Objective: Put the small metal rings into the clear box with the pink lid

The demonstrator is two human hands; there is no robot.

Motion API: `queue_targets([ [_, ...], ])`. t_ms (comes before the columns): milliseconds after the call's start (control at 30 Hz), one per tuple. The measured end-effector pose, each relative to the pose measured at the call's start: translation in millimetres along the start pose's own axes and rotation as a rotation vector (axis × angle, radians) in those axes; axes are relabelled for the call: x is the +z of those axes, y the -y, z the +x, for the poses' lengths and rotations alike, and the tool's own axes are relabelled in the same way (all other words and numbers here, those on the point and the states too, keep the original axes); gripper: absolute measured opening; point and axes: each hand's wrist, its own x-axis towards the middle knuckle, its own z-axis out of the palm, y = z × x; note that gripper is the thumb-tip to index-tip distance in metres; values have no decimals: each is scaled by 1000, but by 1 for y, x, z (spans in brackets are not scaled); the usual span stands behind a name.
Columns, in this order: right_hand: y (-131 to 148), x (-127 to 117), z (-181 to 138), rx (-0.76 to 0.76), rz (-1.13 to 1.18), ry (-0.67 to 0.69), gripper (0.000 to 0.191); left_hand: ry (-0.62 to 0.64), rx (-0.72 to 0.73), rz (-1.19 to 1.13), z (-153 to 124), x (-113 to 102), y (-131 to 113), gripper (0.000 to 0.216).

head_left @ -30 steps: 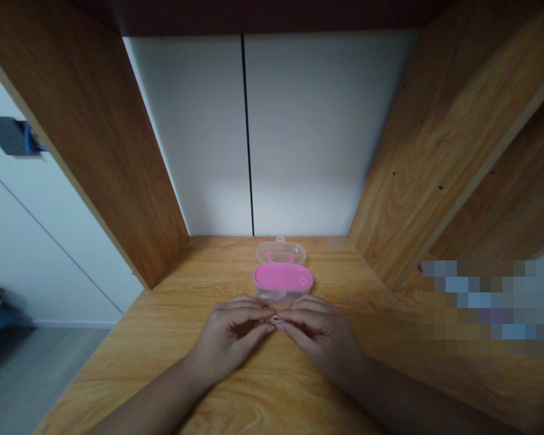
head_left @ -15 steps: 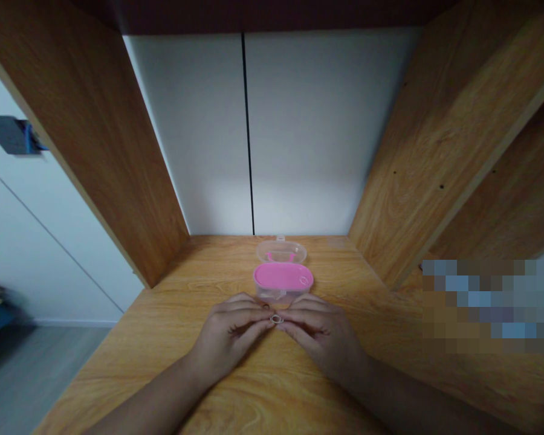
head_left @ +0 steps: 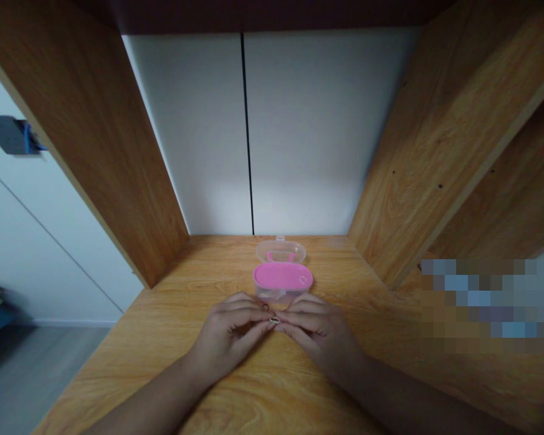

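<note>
Both hands stay low on the desk [head_left: 272, 386], the left hand [head_left: 229, 335] and right hand [head_left: 320, 335] pinching one small ring [head_left: 274, 321] between their fingertips; it has tilted flatter, barely shifted. Pink box [head_left: 283, 281] sits open just beyond.

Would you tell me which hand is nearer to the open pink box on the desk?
Right, narrowly. The right hand lies just below the pink box; the left hand sits below and leftward.

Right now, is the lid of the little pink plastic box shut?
No, the small pink plastic box sits open on the wooden desk, its clear lid flipped back behind it.
</note>
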Motion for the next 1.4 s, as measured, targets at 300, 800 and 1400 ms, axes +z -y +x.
queue_targets([
  [300,2,0,-2,28,-11,-19,10,6,-37,6,2,-2,-5,10],
  [800,8,0,1,103,45,-44,11,6,174,131,1,-4,0,24],
  [1400,11,-2,2,50,81,-21,10,46,130,150,3,-2,-3,21],
])
